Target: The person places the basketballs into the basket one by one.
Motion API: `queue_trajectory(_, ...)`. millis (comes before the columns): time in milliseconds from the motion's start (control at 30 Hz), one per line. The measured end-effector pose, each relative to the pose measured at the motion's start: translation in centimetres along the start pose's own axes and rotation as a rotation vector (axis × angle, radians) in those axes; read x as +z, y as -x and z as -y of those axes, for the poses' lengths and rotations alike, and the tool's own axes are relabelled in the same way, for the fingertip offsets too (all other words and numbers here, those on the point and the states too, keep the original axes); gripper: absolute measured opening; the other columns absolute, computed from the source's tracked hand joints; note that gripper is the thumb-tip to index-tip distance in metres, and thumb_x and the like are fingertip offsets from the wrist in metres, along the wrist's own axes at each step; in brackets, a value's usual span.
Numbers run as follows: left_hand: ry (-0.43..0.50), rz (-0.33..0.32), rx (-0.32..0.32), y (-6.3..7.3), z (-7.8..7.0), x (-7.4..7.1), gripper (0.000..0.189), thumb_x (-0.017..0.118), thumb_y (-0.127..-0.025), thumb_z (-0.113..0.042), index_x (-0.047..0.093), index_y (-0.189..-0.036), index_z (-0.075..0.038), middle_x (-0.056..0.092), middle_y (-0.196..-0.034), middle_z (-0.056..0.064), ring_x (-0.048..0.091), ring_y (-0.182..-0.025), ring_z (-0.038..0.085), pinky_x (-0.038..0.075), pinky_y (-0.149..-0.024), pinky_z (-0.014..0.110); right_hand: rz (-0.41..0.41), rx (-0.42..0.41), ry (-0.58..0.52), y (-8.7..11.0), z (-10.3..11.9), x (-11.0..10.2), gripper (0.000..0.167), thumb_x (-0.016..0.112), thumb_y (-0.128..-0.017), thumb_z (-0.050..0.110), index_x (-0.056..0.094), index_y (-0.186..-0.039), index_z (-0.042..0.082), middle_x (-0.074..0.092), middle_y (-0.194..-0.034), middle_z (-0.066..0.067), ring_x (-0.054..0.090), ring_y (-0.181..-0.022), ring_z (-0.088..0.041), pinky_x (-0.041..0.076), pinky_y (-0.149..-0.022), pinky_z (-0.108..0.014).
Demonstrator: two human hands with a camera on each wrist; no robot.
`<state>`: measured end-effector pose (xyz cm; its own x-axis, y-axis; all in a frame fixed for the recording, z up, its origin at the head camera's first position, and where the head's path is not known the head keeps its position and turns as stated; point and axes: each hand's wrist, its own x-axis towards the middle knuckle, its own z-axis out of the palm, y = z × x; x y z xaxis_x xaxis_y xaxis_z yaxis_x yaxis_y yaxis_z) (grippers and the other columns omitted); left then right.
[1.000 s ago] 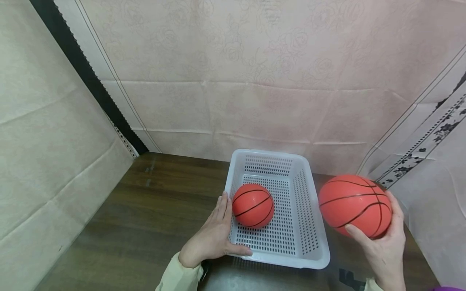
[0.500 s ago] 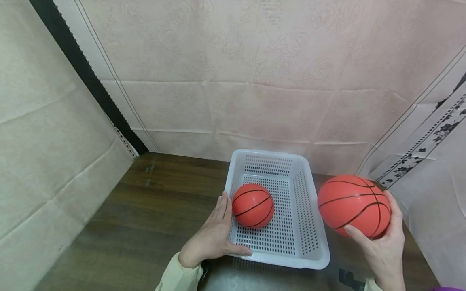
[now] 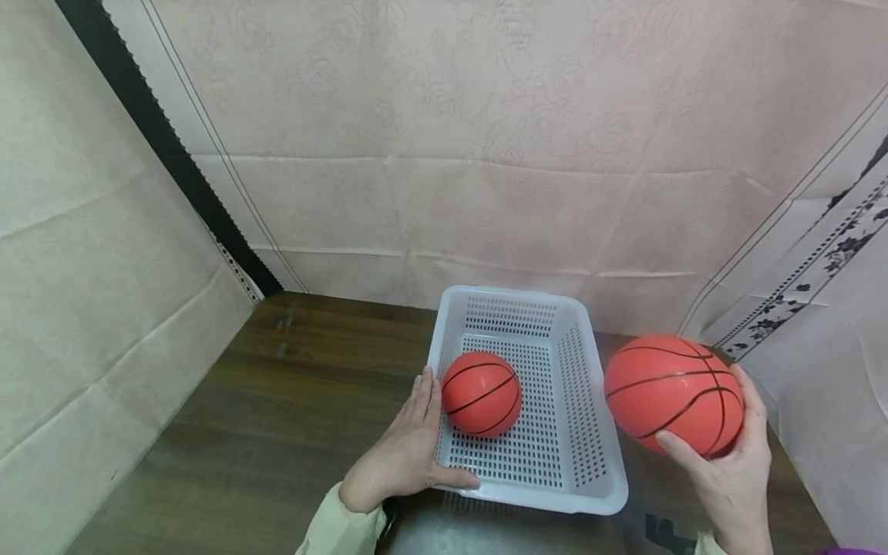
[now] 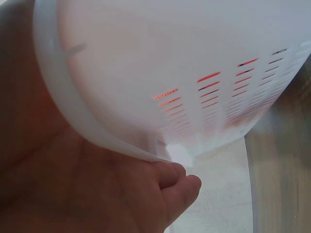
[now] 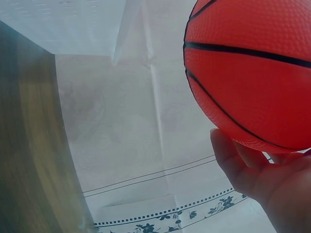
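A white slotted plastic basket stands on the wooden table with a small orange-red toy basketball inside, near its left wall. My left hand rests along the basket's left rim with its fingers straight, and its thumb lies on the near rim. In the left wrist view, the rim passes over that hand, and orange shows through the slots. To the right of the basket my right hand holds a larger toy basketball above the table. In the right wrist view, its fingers curve under the ball.
Pale patterned cloth hangs behind the table, with more cloth at the left and right. The brown wooden tabletop extends left of the basket. A purple thing peeks in at the bottom right corner.
The larger basketball and my right hand have shifted very slightly left. My left hand, the basket and the small ball stay in place.
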<state>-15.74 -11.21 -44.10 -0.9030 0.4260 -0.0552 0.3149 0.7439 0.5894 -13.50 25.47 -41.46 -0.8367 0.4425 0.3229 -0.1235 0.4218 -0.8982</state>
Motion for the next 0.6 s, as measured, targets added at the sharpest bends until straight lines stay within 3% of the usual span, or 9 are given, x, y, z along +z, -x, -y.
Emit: queue_trajectory(600,-0.007,0.007,-0.006,-0.1,0.04,0.02,0.14,0.075,-0.063,-0.072,-0.006,-0.155,-0.004,-0.012,-0.161,0.015,-0.006,-0.147,0.032,0.019,-0.113,0.056,0.019,0.029,0.003,-0.02,0.32,-0.04,0.108,0.083,-0.069,-0.004,0.026,-0.152,0.036,0.037,-0.147,0.006,0.039,-0.124,-0.013,0.043,-0.073,-0.006)
